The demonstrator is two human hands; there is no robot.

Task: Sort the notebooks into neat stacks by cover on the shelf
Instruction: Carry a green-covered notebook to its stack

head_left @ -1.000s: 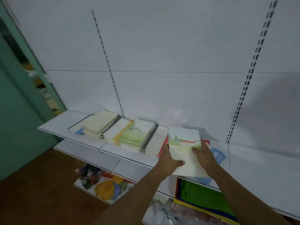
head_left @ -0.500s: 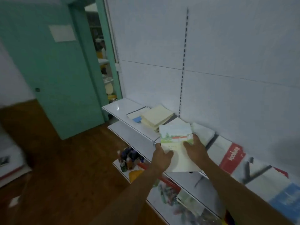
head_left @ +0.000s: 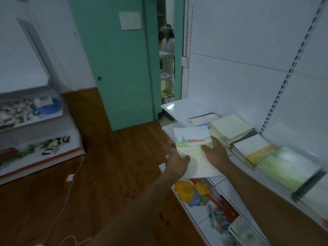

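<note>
Where the view begins at far left, a white display unit [head_left: 35, 153] carries blurred packaged goods on its tiers, and a pale cable [head_left: 71, 190] trails across the brown wooden floor [head_left: 106, 174]. Centre of the room: a teal door [head_left: 120, 68] with a white paper sheet [head_left: 130, 20] fixed to it. Beside it a doorway shows a person in light clothing [head_left: 167, 55] standing in the next room.

To the right, a white shelf [head_left: 182, 107] runs along a white back panel with slotted uprights [head_left: 287, 75]. On it, from the near end: a dark-edged notebook [head_left: 202, 118] lying flat, a cream-cover stack [head_left: 230, 128] partly over it, a white-and-yellow stack [head_left: 255, 150], then a green-cover stack [head_left: 291, 167], blurred. A lower tier holds yellow and blue plastic items [head_left: 190, 192].

The landscape-cover notebook [head_left: 193, 142] is held in front of the shelf edge, just beside the cream-cover stack and not resting on any stack. The left hand [head_left: 177, 162] takes a closed grip on its lower left edge, thumb on top. The right hand [head_left: 216, 153] holds the right side, thumb laid across the cover; the fingers beneath are hidden.
</note>
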